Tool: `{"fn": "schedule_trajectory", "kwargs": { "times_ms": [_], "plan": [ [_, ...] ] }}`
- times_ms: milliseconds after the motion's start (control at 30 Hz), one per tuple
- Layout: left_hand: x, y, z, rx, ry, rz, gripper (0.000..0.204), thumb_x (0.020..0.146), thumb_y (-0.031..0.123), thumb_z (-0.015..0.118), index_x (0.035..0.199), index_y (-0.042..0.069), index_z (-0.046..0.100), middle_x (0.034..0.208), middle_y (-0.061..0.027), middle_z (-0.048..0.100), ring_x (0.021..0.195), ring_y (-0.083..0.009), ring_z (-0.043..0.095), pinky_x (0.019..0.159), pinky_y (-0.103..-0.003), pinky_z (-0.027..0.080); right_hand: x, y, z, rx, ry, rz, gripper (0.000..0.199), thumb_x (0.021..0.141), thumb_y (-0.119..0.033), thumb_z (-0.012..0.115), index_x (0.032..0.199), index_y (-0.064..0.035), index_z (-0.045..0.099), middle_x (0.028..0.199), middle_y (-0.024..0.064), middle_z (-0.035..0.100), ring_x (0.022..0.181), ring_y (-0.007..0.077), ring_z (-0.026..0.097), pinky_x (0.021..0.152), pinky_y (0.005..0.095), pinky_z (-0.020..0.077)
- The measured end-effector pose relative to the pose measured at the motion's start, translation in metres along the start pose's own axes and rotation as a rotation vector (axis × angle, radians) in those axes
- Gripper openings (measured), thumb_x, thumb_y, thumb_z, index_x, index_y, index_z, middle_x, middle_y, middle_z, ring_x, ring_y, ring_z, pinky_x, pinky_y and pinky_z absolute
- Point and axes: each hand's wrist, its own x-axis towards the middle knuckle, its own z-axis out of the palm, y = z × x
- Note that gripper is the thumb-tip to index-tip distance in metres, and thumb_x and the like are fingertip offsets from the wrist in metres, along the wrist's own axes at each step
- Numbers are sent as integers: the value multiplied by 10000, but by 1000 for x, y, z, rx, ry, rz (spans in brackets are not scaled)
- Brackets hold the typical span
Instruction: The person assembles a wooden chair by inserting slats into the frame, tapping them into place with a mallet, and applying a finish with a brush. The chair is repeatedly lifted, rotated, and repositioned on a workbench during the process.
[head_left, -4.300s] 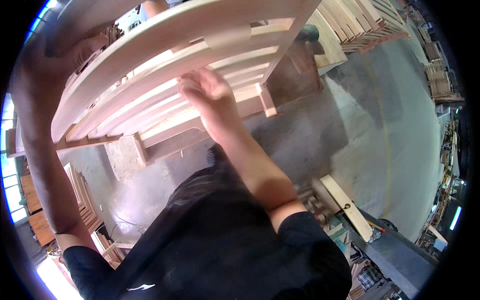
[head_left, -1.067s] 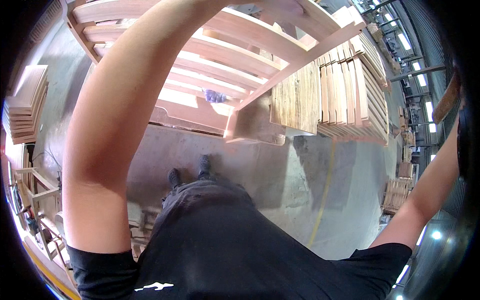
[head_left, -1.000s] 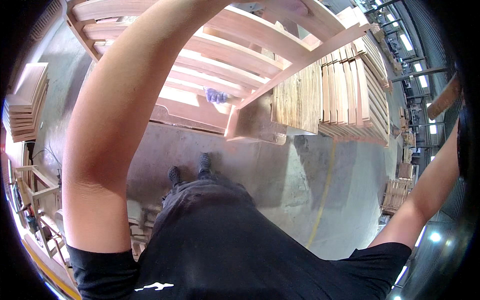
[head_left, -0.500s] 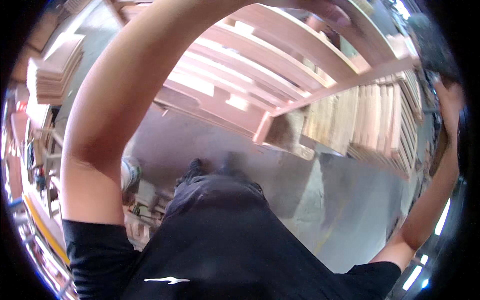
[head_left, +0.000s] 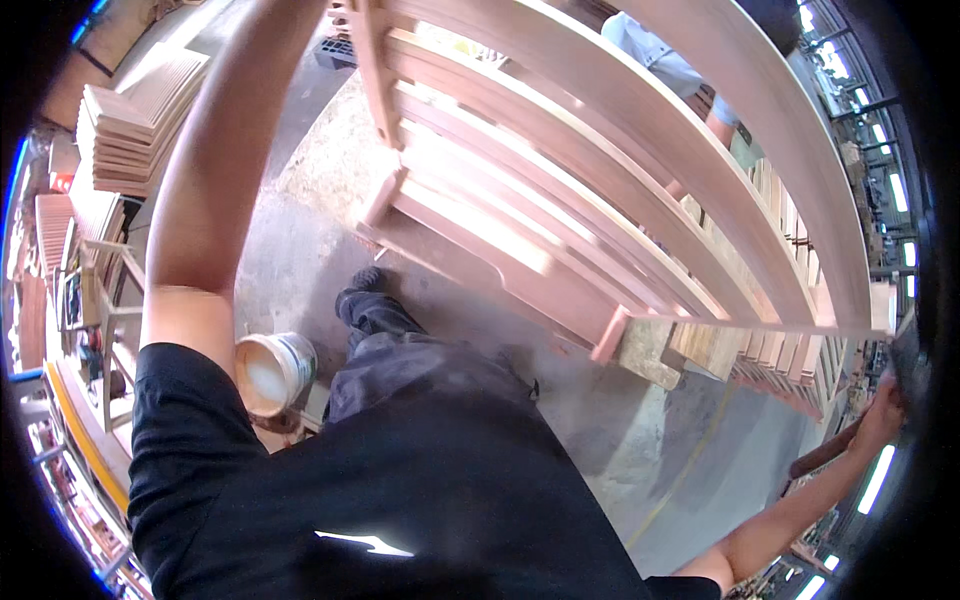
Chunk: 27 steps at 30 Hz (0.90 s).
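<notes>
**Overhead, frame aloft, nowhere set down yet**

Overhead, the slatted frame is lifted above the floor, not yet placed. Right hand grips its far end; the left hand is out of view, arm raised. Bucket stands by the feet.

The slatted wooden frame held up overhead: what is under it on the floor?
Under the wooden frame: grey concrete floor, the person's shoe, a white bucket. Its slats cover part of the floor.

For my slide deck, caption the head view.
Slatted wooden frame held overhead, right hand at its corner, bucket on the floor.
</notes>
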Motion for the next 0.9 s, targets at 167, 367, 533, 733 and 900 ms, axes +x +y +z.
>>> {"fn": "schedule_trajectory", "kwargs": {
  "times_ms": [167,367,533,733,900],
  "plan": [
    [-15,-38,-14,-586,-329,-408,565,830,396,825,1209,17,645,1085,-110,708,1051,-223,670,917,-362,565,-163,-93,18,730,305,283,255,894,-258,735,824,-32,640,658,27,565,607,162,559,545,320,464],
    [0,-78,-31,-1109,-997,-587,358,764,365,812,932,62,725,839,-94,702,726,-242,675,700,-374,559,-380,-253,47,919,-68,502,229,900,-143,688,704,-103,577,695,19,568,605,151,512,634,310,472],
    [-30,-96,-7,-910,-809,-369,553,628,350,846,1018,-8,689,920,-155,706,828,-258,695,781,-324,545,-489,-383,66,780,-775,791,132,832,-85,735,891,-91,618,710,7,580,529,112,500,464,275,395],
    [-25,-121,4,-1195,-869,-290,583,611,330,828,1076,-1,712,954,-173,734,838,-258,713,766,-353,551,-575,-488,92,963,-1019,1058,113,877,-141,696,878,-102,590,683,0,568,573,138,552,511,271,435],
    [-28,-144,12,-1309,-1052,-362,515,604,311,819,959,-36,684,883,-183,724,819,-339,718,743,-403,562,-545,-641,40,1203,-736,1632,138,917,-191,671,958,-89,588,698,-22,540,596,107,539,540,248,449]
  ]
}}
